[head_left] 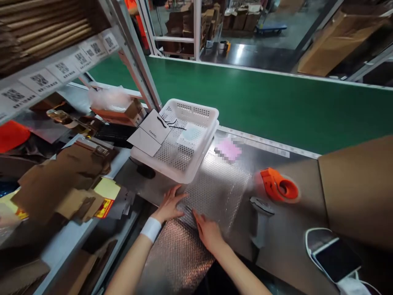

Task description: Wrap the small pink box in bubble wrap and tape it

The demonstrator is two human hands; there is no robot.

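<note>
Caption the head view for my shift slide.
Left hand and right hand at the bubble wrap, white basket ahead, orange tape dispenser rightward, green surface beyond.

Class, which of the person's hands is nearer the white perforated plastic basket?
Left: the left hand is close to the basket; the right hand is farther off, nearer the person's body.

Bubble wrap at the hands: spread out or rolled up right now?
Spread out: the bubble wrap lies as a broad sheet on the metal table, reaching toward the person past the left hand and right hand.
</note>
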